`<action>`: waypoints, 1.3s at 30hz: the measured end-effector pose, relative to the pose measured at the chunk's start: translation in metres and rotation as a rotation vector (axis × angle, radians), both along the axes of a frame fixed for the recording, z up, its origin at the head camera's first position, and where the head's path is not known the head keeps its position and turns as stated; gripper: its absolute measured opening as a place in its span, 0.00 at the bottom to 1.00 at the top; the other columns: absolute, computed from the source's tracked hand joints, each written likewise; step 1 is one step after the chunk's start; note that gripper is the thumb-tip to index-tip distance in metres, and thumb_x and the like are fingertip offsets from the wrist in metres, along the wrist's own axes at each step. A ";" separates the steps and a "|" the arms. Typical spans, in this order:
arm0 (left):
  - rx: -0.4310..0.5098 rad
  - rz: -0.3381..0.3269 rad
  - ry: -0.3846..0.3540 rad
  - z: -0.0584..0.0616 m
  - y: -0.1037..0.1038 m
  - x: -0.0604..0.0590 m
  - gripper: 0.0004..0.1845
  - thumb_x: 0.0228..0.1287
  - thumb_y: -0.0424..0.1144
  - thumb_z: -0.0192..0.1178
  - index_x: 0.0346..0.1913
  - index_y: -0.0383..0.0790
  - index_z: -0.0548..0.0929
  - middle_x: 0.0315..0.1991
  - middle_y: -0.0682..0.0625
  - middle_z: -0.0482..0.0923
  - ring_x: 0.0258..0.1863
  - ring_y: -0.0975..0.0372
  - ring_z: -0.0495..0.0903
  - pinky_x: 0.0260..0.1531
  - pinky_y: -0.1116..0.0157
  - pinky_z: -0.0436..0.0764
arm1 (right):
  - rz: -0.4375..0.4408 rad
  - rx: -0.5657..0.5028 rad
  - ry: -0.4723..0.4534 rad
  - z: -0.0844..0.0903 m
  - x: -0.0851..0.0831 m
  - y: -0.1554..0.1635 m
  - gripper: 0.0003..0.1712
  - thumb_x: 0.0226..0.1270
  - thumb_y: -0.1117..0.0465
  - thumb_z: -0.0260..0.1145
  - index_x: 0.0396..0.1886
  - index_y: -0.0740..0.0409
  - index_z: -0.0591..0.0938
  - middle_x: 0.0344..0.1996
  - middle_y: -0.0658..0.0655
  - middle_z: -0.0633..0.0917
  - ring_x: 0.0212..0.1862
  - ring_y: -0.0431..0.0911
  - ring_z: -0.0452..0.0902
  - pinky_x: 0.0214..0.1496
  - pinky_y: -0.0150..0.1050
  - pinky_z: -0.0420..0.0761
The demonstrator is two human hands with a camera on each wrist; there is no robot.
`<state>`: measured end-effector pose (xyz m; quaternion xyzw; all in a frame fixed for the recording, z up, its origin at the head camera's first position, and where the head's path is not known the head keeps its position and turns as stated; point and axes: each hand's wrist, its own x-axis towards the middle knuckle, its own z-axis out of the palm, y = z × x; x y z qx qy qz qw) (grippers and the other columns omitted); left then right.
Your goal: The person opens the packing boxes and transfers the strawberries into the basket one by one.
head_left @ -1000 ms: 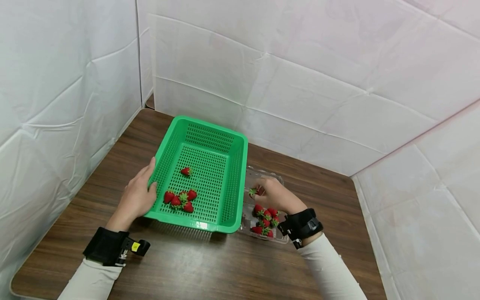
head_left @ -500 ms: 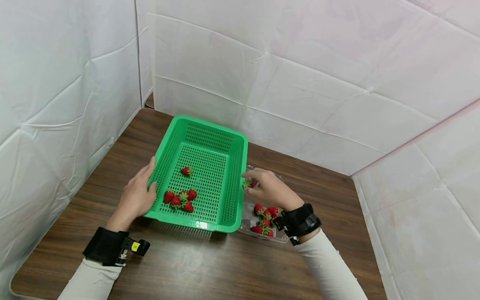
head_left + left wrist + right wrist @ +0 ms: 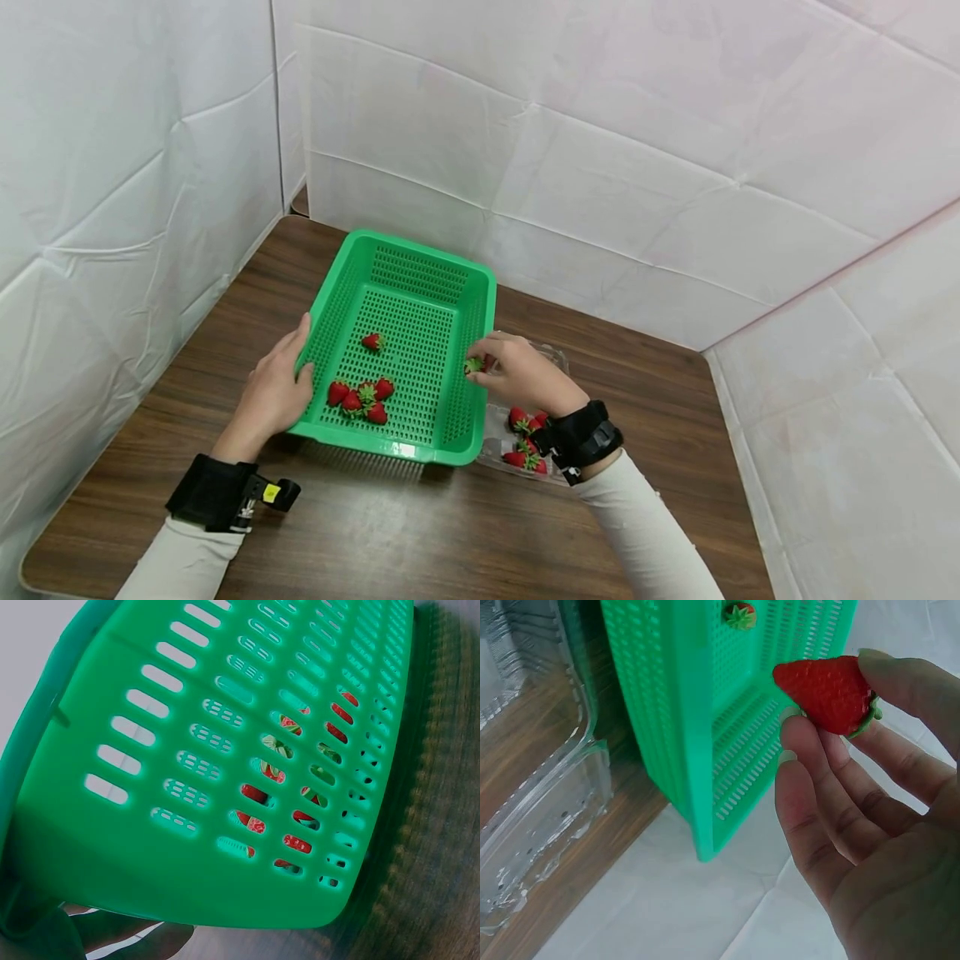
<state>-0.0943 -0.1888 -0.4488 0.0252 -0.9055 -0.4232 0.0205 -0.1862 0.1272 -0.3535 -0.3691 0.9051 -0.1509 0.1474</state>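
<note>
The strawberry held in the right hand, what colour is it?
The strawberry is red, seen best in the right wrist view.

Glare is lying pale across the wood-grain tabletop (image 3: pixel 367 529), and the perforated green basket (image 3: pixel 403 451) is glinting at its near rim (both wrist views are looking dimmer).

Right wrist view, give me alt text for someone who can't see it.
A right hand pinches a red strawberry near a green perforated plastic basket, with another strawberry inside. At left, a clear plastic container sits on a wood-grain table.
</note>
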 end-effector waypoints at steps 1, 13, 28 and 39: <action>-0.001 0.000 0.000 0.000 0.000 0.000 0.38 0.73 0.30 0.44 0.78 0.46 0.38 0.74 0.30 0.52 0.57 0.32 0.70 0.55 0.32 0.64 | 0.004 0.000 0.003 0.000 0.000 -0.002 0.13 0.70 0.55 0.63 0.51 0.50 0.82 0.45 0.48 0.81 0.44 0.39 0.77 0.47 0.34 0.78; -0.005 0.000 0.003 -0.001 -0.001 0.000 0.38 0.73 0.30 0.44 0.78 0.46 0.38 0.74 0.31 0.53 0.57 0.32 0.70 0.54 0.33 0.66 | 0.030 0.006 -0.005 0.000 -0.004 -0.020 0.15 0.70 0.53 0.63 0.52 0.52 0.82 0.44 0.49 0.82 0.45 0.40 0.77 0.49 0.37 0.79; 0.001 -0.002 -0.008 0.000 -0.001 0.000 0.38 0.73 0.30 0.45 0.78 0.46 0.38 0.74 0.32 0.52 0.51 0.34 0.75 0.53 0.33 0.65 | 0.157 0.046 -0.014 -0.005 -0.009 -0.057 0.15 0.67 0.60 0.65 0.52 0.56 0.82 0.41 0.54 0.83 0.41 0.44 0.78 0.43 0.35 0.77; 0.000 -0.003 0.008 0.000 -0.001 0.001 0.38 0.73 0.30 0.44 0.78 0.45 0.38 0.74 0.31 0.53 0.50 0.35 0.75 0.50 0.37 0.70 | 0.233 0.103 0.016 -0.019 -0.010 -0.084 0.11 0.69 0.60 0.63 0.48 0.57 0.83 0.42 0.54 0.84 0.39 0.43 0.77 0.44 0.35 0.76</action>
